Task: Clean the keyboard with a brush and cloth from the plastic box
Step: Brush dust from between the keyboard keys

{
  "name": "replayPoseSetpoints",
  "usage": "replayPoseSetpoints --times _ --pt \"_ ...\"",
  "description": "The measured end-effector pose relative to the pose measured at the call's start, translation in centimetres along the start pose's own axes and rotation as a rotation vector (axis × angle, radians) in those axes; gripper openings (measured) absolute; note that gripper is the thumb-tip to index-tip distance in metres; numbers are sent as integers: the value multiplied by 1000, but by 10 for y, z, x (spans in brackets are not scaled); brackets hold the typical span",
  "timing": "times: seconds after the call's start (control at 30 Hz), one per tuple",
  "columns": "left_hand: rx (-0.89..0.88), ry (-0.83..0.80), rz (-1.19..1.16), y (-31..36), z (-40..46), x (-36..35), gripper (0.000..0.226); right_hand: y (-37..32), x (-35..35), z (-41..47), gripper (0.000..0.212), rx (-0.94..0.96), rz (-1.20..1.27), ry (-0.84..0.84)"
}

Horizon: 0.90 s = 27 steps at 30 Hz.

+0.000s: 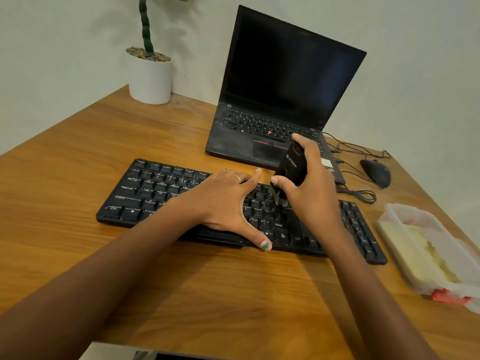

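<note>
Brushing step: right hand [309,188] is gripping the brush [289,168], fingers wrapped round it, bristles touching the keyboard [145,193] mid-right keys. Left hand [223,203] is lying flat, fingers spread, steadying it. Cloth is sitting in the box [426,245]. Next probably sweeping remaining rows.

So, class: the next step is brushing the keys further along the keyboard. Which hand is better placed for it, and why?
The right hand: it already grips the brush, bristles down on the keyboard. The left hand lies flat, steadying the keys.
</note>
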<state>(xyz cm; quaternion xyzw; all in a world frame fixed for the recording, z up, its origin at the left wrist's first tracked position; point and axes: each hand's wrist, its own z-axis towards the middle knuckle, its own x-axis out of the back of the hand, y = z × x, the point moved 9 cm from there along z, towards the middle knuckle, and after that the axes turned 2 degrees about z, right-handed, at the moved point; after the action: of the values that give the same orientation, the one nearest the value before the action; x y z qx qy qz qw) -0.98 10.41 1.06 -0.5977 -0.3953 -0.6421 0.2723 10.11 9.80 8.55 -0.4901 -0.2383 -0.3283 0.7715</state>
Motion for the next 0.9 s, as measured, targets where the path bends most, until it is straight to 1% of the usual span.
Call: replayPoseSetpoints --times 0.03,0.07,0.17,0.23,0.3,0.37,0.4,0.5,0.53,0.67,0.73,0.77,0.83,0.87,0.9 --pt "5 2 6 -1 0 0 135 3 2 1 79 -25 25 26" --pt "9 2 12 -2 0 0 136 5 4 2 78 -50 22 13" --pt "16 8 64 -4 -1 -1 137 6 5 3 74 -71 -98 -175" --pt "58 32 67 -10 0 1 131 4 5 3 74 -76 -134 -218" --pt "106 65 47 -18 1 6 127 3 4 5 73 -82 -135 -164" --pt "120 53 59 -21 1 6 125 4 4 5 74 -71 -106 -86" --pt "119 39 66 -21 1 5 123 4 4 5 74 -51 -79 -73" --pt "120 14 69 -20 0 3 120 5 2 5 73 -21 0 -154" --pt "119 10 72 -19 0 2 120 6 2 7 73 -19 16 -156" --pt "122 12 96 -19 -1 3 118 1 -9 5 75 62 73 -1" --pt "122 12 96 -18 -1 3 118 3 -9 5 74 50 82 29" --pt "121 12 88 -18 -1 3 119 5 -5 8 73 26 72 -8" --pt "121 6 65 -19 -1 4 119 8 -2 14 71 -23 16 -173" --pt "121 3 57 -19 -2 4 119 8 -1 15 71 -36 -11 -227" --pt "120 3 55 -19 -2 4 119 8 -1 15 71 -28 -24 -227"
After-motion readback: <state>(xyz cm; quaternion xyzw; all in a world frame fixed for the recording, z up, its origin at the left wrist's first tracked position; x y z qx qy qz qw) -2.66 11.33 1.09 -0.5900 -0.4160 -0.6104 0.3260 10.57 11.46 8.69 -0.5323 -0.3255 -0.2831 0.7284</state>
